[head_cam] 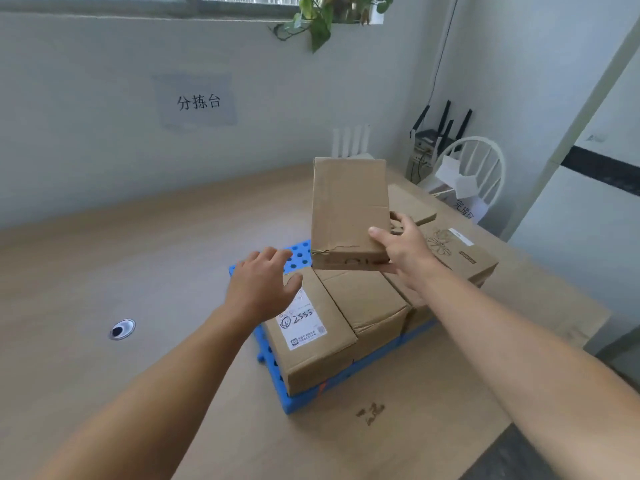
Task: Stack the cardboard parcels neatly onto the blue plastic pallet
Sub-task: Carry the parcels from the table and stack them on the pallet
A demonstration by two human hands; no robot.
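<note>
A blue plastic pallet (298,254) lies on the wooden table. Two cardboard parcels lie side by side on it: one with a white label (311,337) and a plain one (367,303). My right hand (398,247) grips the near right corner of a flat cardboard parcel (348,209), held tilted in the air above the pallet's far part. Spread open, my left hand (261,285) hovers over the labelled parcel's far left corner, just left of the lifted parcel. A parcel with a flower print (460,254) sits to the right, behind my right arm.
Another cardboard parcel (408,202) lies behind the lifted one. A round cable hole (122,329) is in the table at the left. A white chair (474,174) holding paper bags stands at the back right, beside routers (433,140). The table's right edge (588,327) is close.
</note>
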